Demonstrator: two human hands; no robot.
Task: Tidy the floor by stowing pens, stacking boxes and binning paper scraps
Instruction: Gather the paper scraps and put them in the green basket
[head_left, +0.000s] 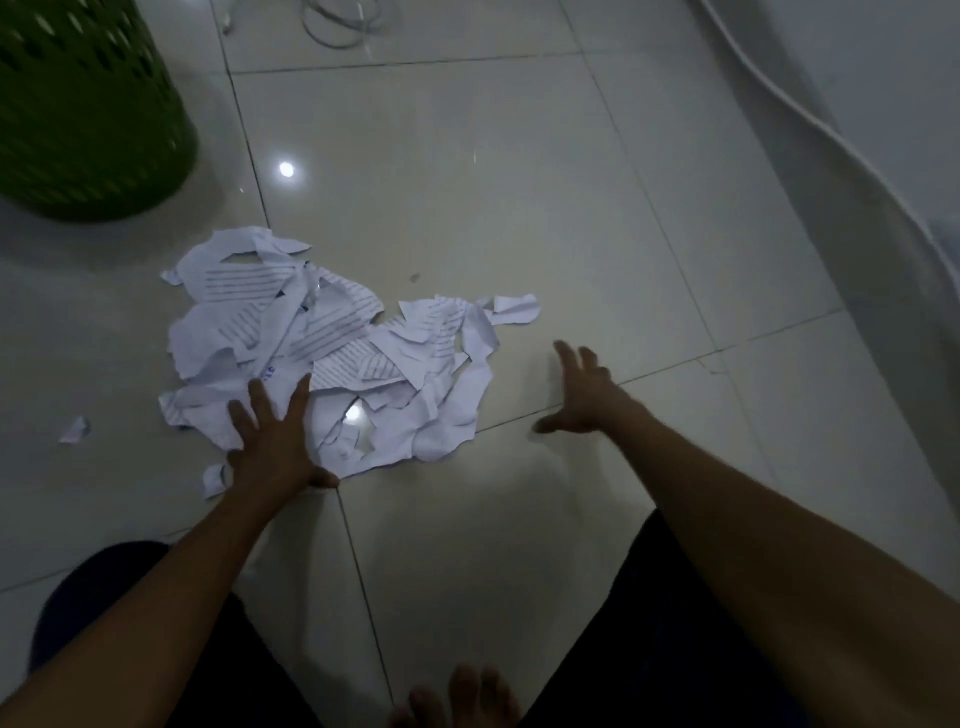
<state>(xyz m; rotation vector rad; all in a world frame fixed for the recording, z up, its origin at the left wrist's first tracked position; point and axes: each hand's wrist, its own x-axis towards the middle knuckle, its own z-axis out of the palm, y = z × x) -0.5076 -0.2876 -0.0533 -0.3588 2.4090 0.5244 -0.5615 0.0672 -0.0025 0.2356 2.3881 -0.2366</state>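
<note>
A heap of torn white paper scraps (332, 343), some with printed lines, is spread on the tiled floor at centre left. My left hand (275, 447) lies flat with fingers spread on the near edge of the heap. My right hand (582, 395) hovers open just right of the heap, fingers apart, touching no paper. Two small stray scraps (75, 430) (214, 479) lie apart to the left of my left hand. A green perforated bin (78, 104) stands at the upper left, beyond the heap.
A white cable (337, 23) is coiled on the floor at the top. A thick white cord (810, 119) runs along the white wall at the right. My knees and bare toes (462, 696) fill the bottom edge.
</note>
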